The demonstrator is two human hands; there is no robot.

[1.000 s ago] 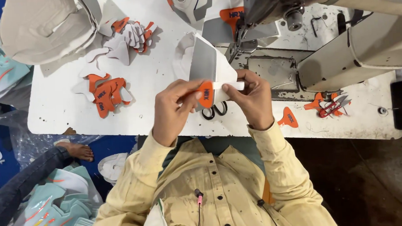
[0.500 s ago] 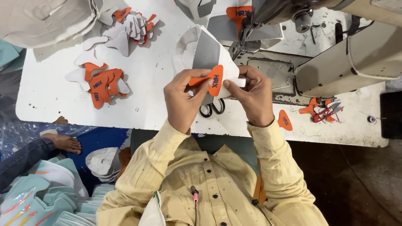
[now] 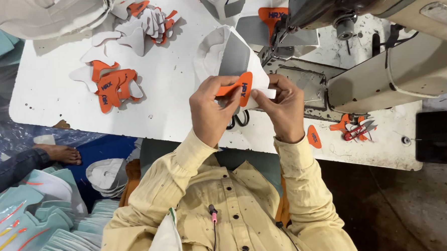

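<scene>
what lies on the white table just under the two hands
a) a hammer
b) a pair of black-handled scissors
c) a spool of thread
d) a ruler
b: the dark loop handles of the scissors show on the white table just below the left hand and the right hand, which hold the orange piece against a white and grey shoe part.

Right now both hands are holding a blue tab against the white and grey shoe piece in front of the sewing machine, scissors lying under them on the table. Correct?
Not quite: the tab is orange, not blue. The head view shows the left hand and right hand holding it against the white and grey shoe piece in front of the sewing machine, scissors under them on the table.
</scene>
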